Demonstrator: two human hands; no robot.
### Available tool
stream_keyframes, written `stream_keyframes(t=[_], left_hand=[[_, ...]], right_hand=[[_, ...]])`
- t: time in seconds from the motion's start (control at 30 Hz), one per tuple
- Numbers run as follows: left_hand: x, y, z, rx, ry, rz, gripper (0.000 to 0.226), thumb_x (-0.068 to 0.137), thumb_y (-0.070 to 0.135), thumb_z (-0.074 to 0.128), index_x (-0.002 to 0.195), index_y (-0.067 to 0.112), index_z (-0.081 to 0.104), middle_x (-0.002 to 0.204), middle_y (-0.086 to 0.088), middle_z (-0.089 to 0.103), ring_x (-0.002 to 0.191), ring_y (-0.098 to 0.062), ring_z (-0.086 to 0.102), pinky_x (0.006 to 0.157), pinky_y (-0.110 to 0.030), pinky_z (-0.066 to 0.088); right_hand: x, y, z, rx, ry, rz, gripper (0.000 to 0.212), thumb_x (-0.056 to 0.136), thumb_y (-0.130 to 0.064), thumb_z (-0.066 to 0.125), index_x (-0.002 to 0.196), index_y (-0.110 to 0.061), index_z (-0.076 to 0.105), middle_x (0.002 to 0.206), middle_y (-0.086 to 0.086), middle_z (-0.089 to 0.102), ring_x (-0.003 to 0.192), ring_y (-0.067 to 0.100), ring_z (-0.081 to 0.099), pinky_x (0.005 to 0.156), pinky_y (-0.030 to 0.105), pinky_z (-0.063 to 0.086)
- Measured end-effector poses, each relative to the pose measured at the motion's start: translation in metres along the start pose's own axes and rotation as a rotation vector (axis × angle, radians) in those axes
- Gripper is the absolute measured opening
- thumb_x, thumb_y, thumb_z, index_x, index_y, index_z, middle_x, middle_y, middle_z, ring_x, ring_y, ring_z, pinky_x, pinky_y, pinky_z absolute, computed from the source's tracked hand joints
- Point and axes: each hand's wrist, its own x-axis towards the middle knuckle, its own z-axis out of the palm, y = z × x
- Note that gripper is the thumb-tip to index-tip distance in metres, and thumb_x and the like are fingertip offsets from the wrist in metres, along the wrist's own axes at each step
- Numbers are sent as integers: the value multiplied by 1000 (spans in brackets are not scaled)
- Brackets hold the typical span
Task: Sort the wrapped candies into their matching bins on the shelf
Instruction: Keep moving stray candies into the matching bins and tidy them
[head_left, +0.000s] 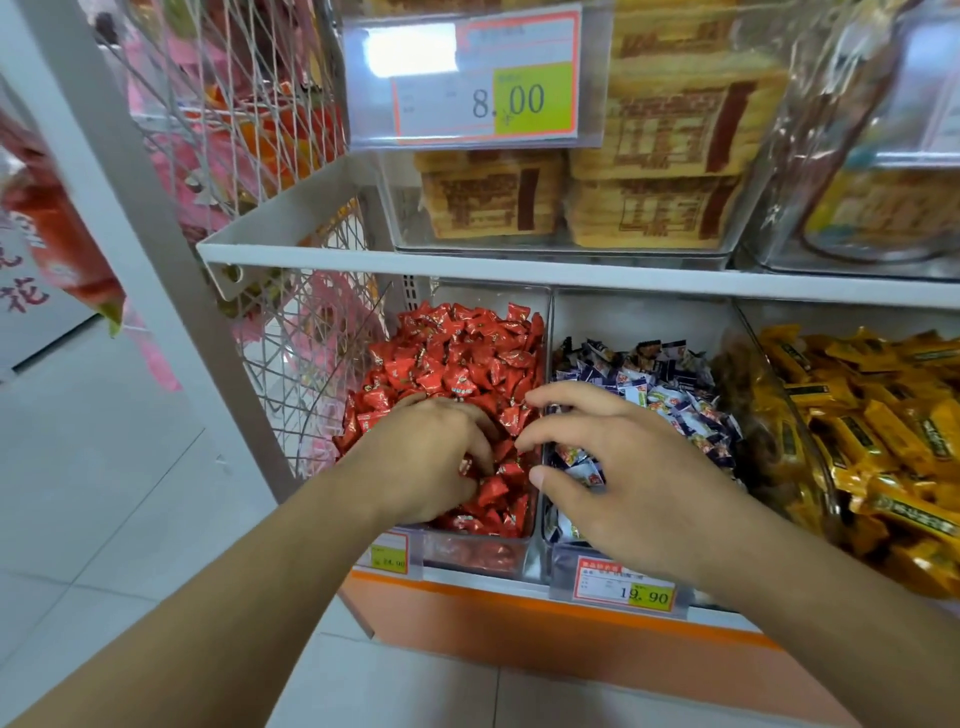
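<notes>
A clear bin (535, 322) at centre frame is heaped with red foil-wrapped candies (457, 358). Just right of it, a second clear bin (644, 317) holds a lower pile of dark blue and white wrapped candies (670, 384). At the right edge, a third bin (779, 395) is filled with yellow bar-shaped wrapped candies (878, 415), lying jumbled at all angles.
</notes>
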Motion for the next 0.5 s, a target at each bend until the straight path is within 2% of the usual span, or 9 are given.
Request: stream_keyframes(t=[0.13, 0.2, 0.27, 0.37, 0.43, 0.5], left_hand=[[-8, -16, -4, -67, 70, -54, 17, 79, 25, 76, 93, 35, 77, 111, 19, 68, 111, -5, 58, 100, -35, 49], [-12, -19, -5, -105, 88, -99, 19, 80, 26, 78, 94, 38, 75, 111, 19, 66, 110, -4, 58, 98, -34, 51], [-14, -17, -8, -104, 82, -114, 20, 82, 26, 77, 97, 39, 76, 117, 17, 66, 115, -5, 57, 103, -34, 48], [-18, -6, -18, -55, 11, -109, 28, 86, 25, 74, 107, 44, 73, 141, 22, 56, 137, -3, 43, 123, -43, 23], [-22, 0, -27, -54, -73, -108, 45, 89, 26, 73, 124, 52, 63, 155, 32, 35, 149, -1, 25, 126, -54, 6], [-24, 5, -36, -85, -137, -87, 64, 90, 24, 69, 138, 60, 47, 162, 37, 12, 155, -6, 6, 125, -57, -2]], right_hand=[[0, 0, 0, 1, -4, -1, 23, 101, -42, 60, 122, -43, 67, 151, -33, 34, 141, -4, 35, 110, 17, 25], [0, 0, 0, -4, -8, 3, 24, 101, -42, 60, 124, -43, 67, 152, -33, 33, 141, -3, 34, 110, 16, 24], [-1, 0, 0, -10, -1, 6, 25, 101, -41, 60, 125, -44, 66, 152, -34, 33, 142, -4, 32, 107, 12, 21], [-2, 0, 0, -26, 14, 3, 29, 101, -43, 59, 129, -45, 64, 152, -36, 33, 145, -2, 29, 112, 17, 22], [-2, -1, 1, -36, 27, 0, 33, 100, -45, 60, 133, -45, 61, 151, -37, 32, 145, -4, 26, 113, 16, 19], [-1, 0, 1, -47, 34, -2, 36, 100, -48, 60, 135, -45, 59, 151, -38, 32, 145, -6, 24, 112, 12, 15]])
